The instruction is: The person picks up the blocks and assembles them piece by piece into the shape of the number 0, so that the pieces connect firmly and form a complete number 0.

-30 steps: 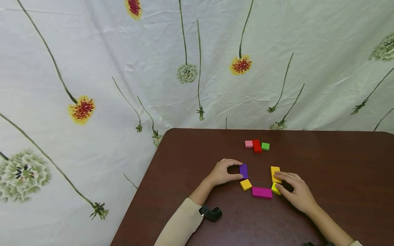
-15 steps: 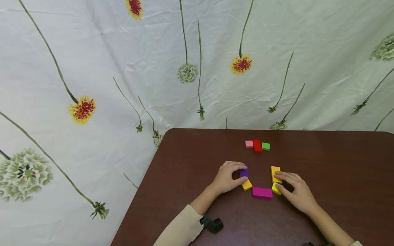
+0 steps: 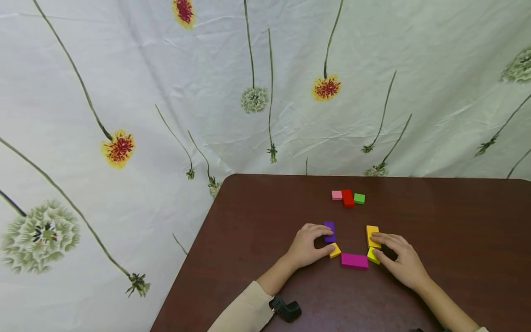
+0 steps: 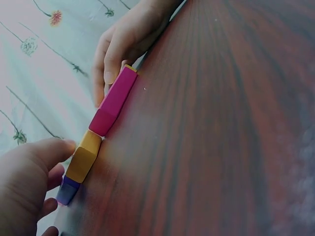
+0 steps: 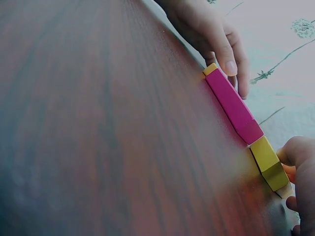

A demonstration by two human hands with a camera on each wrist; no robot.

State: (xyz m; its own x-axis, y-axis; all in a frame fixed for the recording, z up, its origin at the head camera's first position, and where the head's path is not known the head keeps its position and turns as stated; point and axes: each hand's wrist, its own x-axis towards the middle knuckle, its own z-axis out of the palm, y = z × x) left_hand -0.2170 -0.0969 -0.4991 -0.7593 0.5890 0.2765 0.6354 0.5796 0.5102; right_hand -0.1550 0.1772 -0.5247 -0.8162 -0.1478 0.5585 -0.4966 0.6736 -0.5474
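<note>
My left hand (image 3: 306,246) arches beside two blocks. Its thumb touches the small orange-yellow block (image 3: 336,252), and its fingertips rest at the purple block (image 3: 330,239). Opposite, my right hand (image 3: 399,259) has its fingertips on a longer orange-yellow block (image 3: 372,230) and its thumb against a small yellow block (image 3: 373,257). Between the two small blocks lies a magenta block (image 3: 354,261), nearest the person and touched by neither hand. These blocks lie in a U shape. In the left wrist view the purple block (image 4: 68,191) shows just past the left thumb.
Farther back on the dark brown table (image 3: 265,198), a pink block (image 3: 337,195), a red block (image 3: 348,198) and a green block (image 3: 359,198) lie side by side. A flower-printed white cloth (image 3: 186,69) hangs behind and left of the table.
My left hand has slid toward the person, its thumb passing from the purple block to the small orange-yellow one. The right hand keeps its place.
</note>
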